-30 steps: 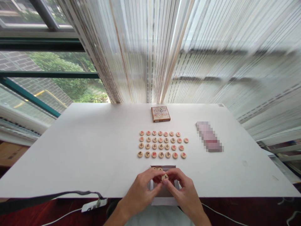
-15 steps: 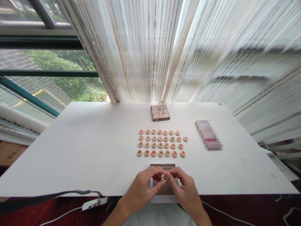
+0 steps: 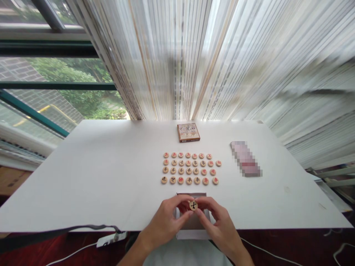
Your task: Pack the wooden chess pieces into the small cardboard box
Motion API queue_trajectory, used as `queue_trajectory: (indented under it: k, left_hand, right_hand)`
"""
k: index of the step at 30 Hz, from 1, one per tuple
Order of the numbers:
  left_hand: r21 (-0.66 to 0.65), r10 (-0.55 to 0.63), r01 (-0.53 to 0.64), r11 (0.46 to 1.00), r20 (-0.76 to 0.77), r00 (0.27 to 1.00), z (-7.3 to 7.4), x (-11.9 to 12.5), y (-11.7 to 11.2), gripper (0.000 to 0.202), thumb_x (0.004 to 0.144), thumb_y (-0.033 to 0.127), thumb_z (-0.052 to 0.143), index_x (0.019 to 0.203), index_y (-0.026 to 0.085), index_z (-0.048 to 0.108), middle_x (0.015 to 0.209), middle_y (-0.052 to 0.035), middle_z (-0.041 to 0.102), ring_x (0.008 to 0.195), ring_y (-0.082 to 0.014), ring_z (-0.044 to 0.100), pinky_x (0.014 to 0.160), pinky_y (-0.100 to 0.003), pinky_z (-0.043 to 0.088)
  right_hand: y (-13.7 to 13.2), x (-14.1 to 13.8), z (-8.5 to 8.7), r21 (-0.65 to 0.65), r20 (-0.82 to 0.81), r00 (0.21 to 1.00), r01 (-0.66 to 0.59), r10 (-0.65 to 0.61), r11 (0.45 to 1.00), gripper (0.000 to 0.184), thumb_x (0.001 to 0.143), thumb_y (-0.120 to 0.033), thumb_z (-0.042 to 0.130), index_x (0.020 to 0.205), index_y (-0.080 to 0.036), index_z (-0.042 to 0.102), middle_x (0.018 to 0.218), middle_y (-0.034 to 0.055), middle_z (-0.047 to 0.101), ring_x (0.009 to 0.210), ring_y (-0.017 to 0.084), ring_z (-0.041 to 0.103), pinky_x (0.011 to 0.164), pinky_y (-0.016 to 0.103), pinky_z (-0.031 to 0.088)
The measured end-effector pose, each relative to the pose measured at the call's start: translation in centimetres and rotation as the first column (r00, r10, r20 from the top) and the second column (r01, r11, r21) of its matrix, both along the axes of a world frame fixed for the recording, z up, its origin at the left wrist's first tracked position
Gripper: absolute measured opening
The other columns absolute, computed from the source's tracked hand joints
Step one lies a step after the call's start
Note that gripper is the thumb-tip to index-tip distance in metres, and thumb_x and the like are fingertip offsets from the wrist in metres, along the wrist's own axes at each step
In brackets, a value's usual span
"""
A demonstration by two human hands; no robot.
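My left hand (image 3: 166,221) and my right hand (image 3: 219,225) meet at the near table edge, fingertips pinched together on one round wooden chess piece (image 3: 193,205) with a black character facing up. They hover over a small open white box (image 3: 191,225), whose inside is mostly hidden by my fingers. Beyond the box, several round wooden pieces (image 3: 190,168) with red or black characters lie in four neat rows.
A white table (image 3: 97,173) carries a small brown printed box (image 3: 188,132) at the back and a blurred pink flat object (image 3: 246,159) at the right. Striped curtains hang behind. A white power strip (image 3: 109,239) and cables lie below the near edge.
The piece has been lifted slightly and turned between my fingertips, so its black character faces the camera more squarely. My hands stay over the box.
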State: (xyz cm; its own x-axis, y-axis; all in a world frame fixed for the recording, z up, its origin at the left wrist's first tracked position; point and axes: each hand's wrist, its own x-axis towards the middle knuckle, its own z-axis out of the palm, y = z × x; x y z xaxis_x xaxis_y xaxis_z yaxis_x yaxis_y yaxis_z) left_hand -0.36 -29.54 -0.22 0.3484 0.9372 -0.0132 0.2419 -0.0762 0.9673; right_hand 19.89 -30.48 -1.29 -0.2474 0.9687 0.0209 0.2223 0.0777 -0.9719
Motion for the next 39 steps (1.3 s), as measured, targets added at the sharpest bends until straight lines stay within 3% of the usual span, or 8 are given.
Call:
queue_trajectory:
  k: [4, 9, 17, 21, 31, 39]
  left_hand:
    - [-0.062, -0.036, 0.040, 0.997, 0.058, 0.998, 0.3, 0.0, 0.1, 0.028, 0.095, 0.027, 0.064, 0.122, 0.022, 0.065, 0.105, -0.0044, 0.074, 0.090, -0.0164, 0.070, 0.086, -0.027, 0.056]
    - [-0.087, -0.004, 0.009, 0.996, 0.054, 0.999, 0.5, 0.3, 0.4, 0.021, 0.096, 0.033, 0.064, 0.112, 0.019, 0.068, 0.099, -0.0057, 0.075, 0.085, -0.0164, 0.069, 0.082, -0.026, 0.056]
    - [-0.112, 0.081, -0.078, 0.991, 0.030, 0.996, -0.1, 1.2, 0.2, 0.022, 0.089, 0.038, 0.072, 0.098, 0.017, 0.072, 0.088, -0.0052, 0.077, 0.074, -0.0152, 0.068, 0.071, -0.024, 0.055]
    - [-0.094, 0.104, -0.102, 0.990, 0.013, 0.995, -0.2, 1.2, 0.2, 0.023, 0.090, 0.040, 0.071, 0.095, 0.018, 0.075, 0.086, -0.0050, 0.077, 0.073, -0.0160, 0.069, 0.071, -0.025, 0.056]
    - [-0.024, 0.045, -0.046, 0.999, -0.031, 0.998, 0.8, 0.8, 0.4, 0.022, 0.096, 0.037, 0.063, 0.097, 0.020, 0.078, 0.087, -0.0037, 0.079, 0.077, -0.0166, 0.071, 0.074, -0.024, 0.055]
    - [-0.064, 0.050, -0.050, 0.997, 0.008, 0.999, 0.1, 0.7, 0.1, 0.027, 0.101, 0.035, 0.056, 0.117, 0.020, 0.071, 0.099, -0.0056, 0.077, 0.081, -0.0162, 0.071, 0.080, -0.026, 0.056]
  right_hand:
    - [0.0, 0.1, -0.1, 0.010, -0.005, 1.000, 0.016, -0.016, 1.000, 0.020, 0.097, -0.032, 0.062, 0.115, -0.024, 0.068, 0.106, 0.0066, 0.075, 0.097, 0.021, 0.072, 0.086, 0.030, 0.059]
    - [-0.1, 0.0, 0.2, 0.048, 0.018, 1.000, -0.021, 0.020, 0.999, 0.018, 0.096, -0.026, 0.062, 0.113, -0.024, 0.069, 0.104, 0.0050, 0.075, 0.091, 0.019, 0.071, 0.085, 0.029, 0.058]
    - [-0.3, -0.5, 0.4, 0.234, 0.110, 0.994, -0.034, 0.008, 0.972, 0.020, 0.091, -0.015, 0.061, 0.108, -0.025, 0.066, 0.094, 0.0032, 0.073, 0.085, 0.018, 0.071, 0.078, 0.027, 0.058]
    - [-0.4, -0.7, 0.3, 0.267, 0.129, 0.992, -0.040, 0.005, 0.963, 0.019, 0.092, -0.015, 0.060, 0.107, -0.025, 0.065, 0.092, 0.0037, 0.072, 0.083, 0.018, 0.070, 0.076, 0.028, 0.058]
    - [-0.7, -0.7, -0.1, 0.272, 0.144, 0.989, -0.010, -0.030, 0.962, 0.019, 0.090, -0.015, 0.062, 0.105, -0.025, 0.064, 0.090, 0.0025, 0.071, 0.080, 0.018, 0.068, 0.074, 0.027, 0.057]
    - [-0.3, -0.5, -0.7, 0.231, 0.130, 0.991, 0.007, -0.038, 0.973, 0.020, 0.092, -0.016, 0.061, 0.110, -0.025, 0.063, 0.095, 0.0033, 0.071, 0.086, 0.019, 0.068, 0.079, 0.029, 0.057]
